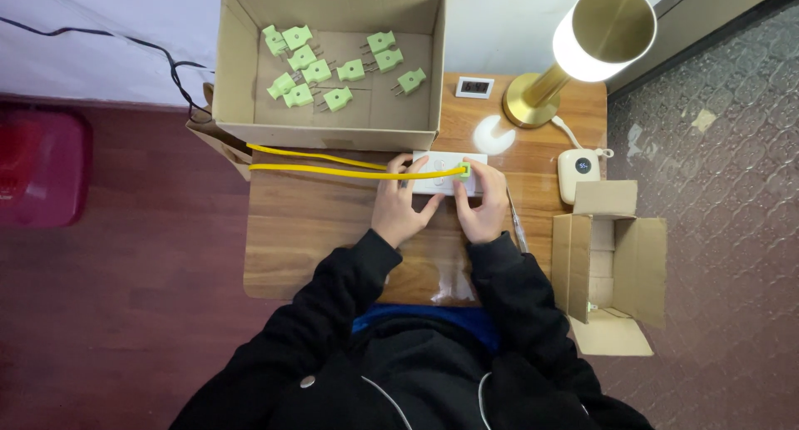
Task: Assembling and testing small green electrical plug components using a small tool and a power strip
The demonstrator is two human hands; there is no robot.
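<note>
Hands meet at a white power strip lying on the wooden table — the left hand is spread flat, fingers pressing the strip down. The right hand pinches a green plug seated on the strip, its yellow cable running left below a cardboard box of loose green plugs.
</note>
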